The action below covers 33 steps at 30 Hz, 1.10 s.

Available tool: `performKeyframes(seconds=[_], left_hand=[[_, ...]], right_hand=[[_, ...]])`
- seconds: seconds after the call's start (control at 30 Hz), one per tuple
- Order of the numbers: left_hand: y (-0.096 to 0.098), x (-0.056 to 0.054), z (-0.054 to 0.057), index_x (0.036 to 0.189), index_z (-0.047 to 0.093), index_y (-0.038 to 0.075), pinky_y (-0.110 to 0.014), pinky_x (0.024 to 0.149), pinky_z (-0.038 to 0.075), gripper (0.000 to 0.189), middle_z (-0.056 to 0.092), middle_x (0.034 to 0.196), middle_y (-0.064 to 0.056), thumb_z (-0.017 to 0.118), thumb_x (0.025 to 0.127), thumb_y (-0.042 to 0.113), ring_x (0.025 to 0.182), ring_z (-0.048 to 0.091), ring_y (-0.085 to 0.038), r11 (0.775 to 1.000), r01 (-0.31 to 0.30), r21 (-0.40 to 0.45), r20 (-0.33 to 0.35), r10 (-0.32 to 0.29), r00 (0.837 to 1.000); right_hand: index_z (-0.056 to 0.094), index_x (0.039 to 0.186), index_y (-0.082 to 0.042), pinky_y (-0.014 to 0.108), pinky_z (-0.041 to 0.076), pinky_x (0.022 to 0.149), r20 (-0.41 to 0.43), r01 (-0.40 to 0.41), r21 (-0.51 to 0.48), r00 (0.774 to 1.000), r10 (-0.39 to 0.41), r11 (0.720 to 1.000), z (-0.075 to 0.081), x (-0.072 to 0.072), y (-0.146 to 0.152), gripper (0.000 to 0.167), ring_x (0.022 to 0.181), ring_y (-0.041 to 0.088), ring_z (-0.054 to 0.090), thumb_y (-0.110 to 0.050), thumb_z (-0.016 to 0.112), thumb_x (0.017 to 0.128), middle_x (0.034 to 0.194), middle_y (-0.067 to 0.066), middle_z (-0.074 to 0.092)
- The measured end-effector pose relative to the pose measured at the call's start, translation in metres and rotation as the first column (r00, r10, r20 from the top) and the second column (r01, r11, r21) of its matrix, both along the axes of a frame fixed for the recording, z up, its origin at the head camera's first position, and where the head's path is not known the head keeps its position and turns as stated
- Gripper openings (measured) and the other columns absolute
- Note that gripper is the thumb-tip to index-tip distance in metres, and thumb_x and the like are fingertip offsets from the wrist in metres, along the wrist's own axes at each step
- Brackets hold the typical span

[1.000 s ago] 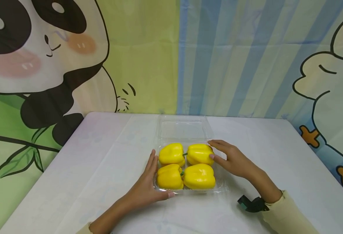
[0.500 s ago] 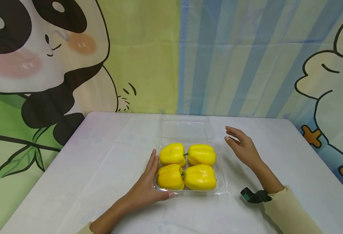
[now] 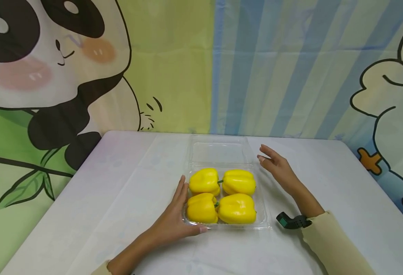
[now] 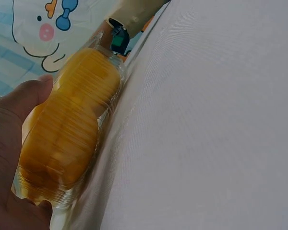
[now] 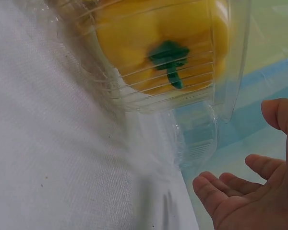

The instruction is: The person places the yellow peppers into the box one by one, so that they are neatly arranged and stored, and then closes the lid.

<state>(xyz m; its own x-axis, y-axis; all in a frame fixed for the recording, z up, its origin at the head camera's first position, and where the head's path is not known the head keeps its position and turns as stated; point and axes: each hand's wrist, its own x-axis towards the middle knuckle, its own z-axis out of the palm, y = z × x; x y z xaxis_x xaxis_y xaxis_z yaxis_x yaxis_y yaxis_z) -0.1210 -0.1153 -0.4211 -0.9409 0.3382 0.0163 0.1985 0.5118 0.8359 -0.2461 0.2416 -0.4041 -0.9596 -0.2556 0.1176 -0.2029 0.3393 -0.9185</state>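
Observation:
Several yellow bell peppers [image 3: 237,209] sit in two rows inside a clear plastic clamshell container [image 3: 264,215]. Its lid [image 3: 220,151] is folded back, away from the person. My left hand [image 3: 172,219] holds the container at its near left corner, fingers along the left side and thumb at the front wall. To the right of the lid my right hand [image 3: 280,170] hovers with loosely bent fingers, holding nothing. In the right wrist view that hand [image 5: 254,191] is apart from the container, and a pepper's green stem [image 5: 169,57] shows through the plastic wall.
A white cloth [image 3: 118,214] covers the table. Behind it hangs a curtain [image 3: 173,65] printed with a panda and stripes. A dark device [image 3: 292,221] is strapped to the right wrist by the sleeve [image 3: 332,236].
My right hand has let go of the back right pepper, drawn away right, then come back slightly toward the lid. My left hand has stayed at the container's corner.

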Motion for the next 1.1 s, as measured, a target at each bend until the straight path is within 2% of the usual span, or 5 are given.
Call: performKeyframes(seconds=[0.2, 0.33, 0.6, 0.83, 1.1], left_hand=[[0.000, 0.001, 0.001, 0.158, 0.002, 0.022, -0.055, 0.111, 0.022, 0.129, -0.019, 0.155, 0.028, 0.082, 0.065, 0.061, 0.144, 0.017, -0.017, 1.000, 0.000, 0.001, 0.014, 0.000, 1.000], [0.000, 0.002, 0.000, 0.158, 0.001, 0.021, -0.055, 0.111, 0.021, 0.129, -0.019, 0.155, 0.027, 0.082, 0.065, 0.061, 0.144, 0.017, -0.018, 1.000, -0.002, 0.000, 0.012, 0.002, 1.000], [-0.001, 0.000, -0.001, 0.158, 0.003, 0.020, -0.055, 0.111, 0.021, 0.128, -0.019, 0.155, 0.027, 0.083, 0.066, 0.059, 0.144, 0.012, -0.016, 1.000, -0.005, -0.008, 0.004, 0.005, 1.000], [-0.001, 0.001, -0.001, 0.158, 0.003, 0.020, -0.056, 0.111, 0.021, 0.129, -0.019, 0.156, 0.025, 0.084, 0.065, 0.058, 0.145, 0.011, -0.019, 1.000, -0.001, 0.004, -0.002, 0.001, 1.000], [0.000, 0.000, 0.000, 0.158, 0.003, 0.020, -0.055, 0.111, 0.022, 0.128, -0.019, 0.156, 0.024, 0.084, 0.066, 0.056, 0.145, 0.009, -0.017, 1.000, 0.004, -0.007, -0.012, -0.004, 1.000]], right_hand=[[0.013, 0.157, -0.013, 0.047, 0.035, 0.107, 0.096, -0.055, 0.008, 0.994, 0.054, 0.998, -0.003, -0.005, 0.001, 0.069, 0.139, 0.035, 0.032, -0.033, 0.050, 0.102, 0.159, 0.015, 0.018], [0.009, 0.158, -0.016, 0.054, 0.028, 0.109, 0.159, -0.071, -0.015, 0.985, 0.073, 0.997, -0.005, -0.009, 0.000, 0.070, 0.141, 0.036, 0.028, -0.028, 0.050, 0.102, 0.160, 0.014, 0.016], [0.011, 0.158, -0.014, 0.057, 0.028, 0.108, 0.145, -0.060, 0.075, 0.988, 0.048, 0.995, -0.006, -0.018, -0.006, 0.070, 0.145, 0.033, 0.018, -0.032, 0.049, 0.101, 0.160, 0.009, 0.018], [0.011, 0.157, -0.011, 0.057, 0.026, 0.109, 0.152, -0.069, 0.065, 0.987, 0.058, 0.996, -0.006, -0.021, -0.013, 0.070, 0.145, 0.032, 0.015, -0.029, 0.050, 0.101, 0.161, 0.009, 0.015], [0.012, 0.157, -0.011, 0.057, 0.024, 0.110, 0.152, -0.057, 0.115, 0.988, 0.039, 0.992, -0.007, -0.023, -0.017, 0.072, 0.146, 0.031, 0.013, -0.034, 0.051, 0.101, 0.161, 0.008, 0.016]])
